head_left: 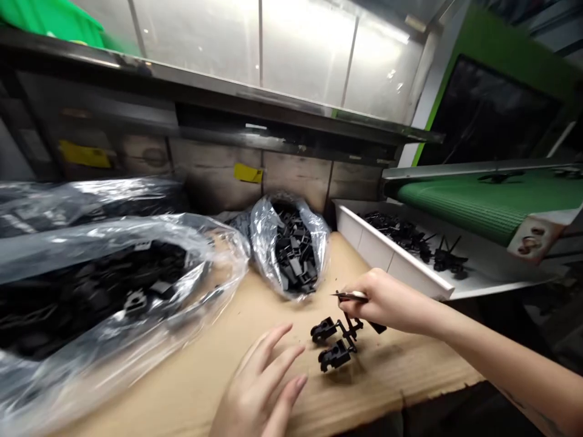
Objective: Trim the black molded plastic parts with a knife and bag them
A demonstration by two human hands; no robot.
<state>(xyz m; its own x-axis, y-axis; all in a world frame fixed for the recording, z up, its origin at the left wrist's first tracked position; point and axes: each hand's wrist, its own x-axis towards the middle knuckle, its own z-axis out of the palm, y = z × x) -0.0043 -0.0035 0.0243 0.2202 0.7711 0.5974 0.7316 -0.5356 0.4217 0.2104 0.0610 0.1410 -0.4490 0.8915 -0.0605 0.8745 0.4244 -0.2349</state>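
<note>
My right hand (376, 300) is closed around a slim, dark tool with a pointed tip (350, 296), whose exact kind I cannot make out. Below those fingers a black plastic sprue (350, 331) with moulded parts hangs just over the board, and the same hand seems to grip its upper end. Two chunky black parts (334, 355) stick out from the sprue toward the left. My left hand (262, 382) has its fingers spread, holds nothing and is a short way left of these parts.
A clear plastic bag (314, 243) of small black parts stands at the back of the cardboard-covered bench (200, 376). Another large open bag (218, 243) of black parts fills the left. A white chute (387, 258) with black mouldings lies below a green conveyor belt (473, 200).
</note>
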